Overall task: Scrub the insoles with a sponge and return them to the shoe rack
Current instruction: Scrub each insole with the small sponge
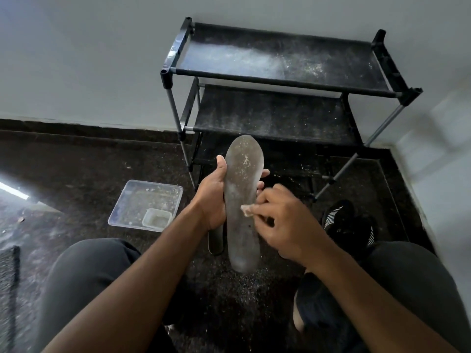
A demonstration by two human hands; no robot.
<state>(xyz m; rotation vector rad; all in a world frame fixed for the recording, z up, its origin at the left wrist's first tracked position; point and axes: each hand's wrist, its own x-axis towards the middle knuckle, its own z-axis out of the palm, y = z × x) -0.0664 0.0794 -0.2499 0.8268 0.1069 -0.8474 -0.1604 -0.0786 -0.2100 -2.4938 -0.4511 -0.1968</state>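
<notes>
One insole (242, 200) gripped in left hand (212, 200), mid-scrub; right hand (283, 220) pinching sponge (246, 210); second insole (216, 240) on floor, shoe rack (280, 80) bare.

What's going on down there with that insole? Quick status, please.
Left hand grips the insole upright. Right hand rubs a small sponge on its edge. Second insole on the floor. Shoe rack ahead, nothing blocking.

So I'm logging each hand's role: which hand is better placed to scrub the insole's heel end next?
Right. The right hand already pinches the sponge against the insole, while the left hand grips its edge.
</notes>
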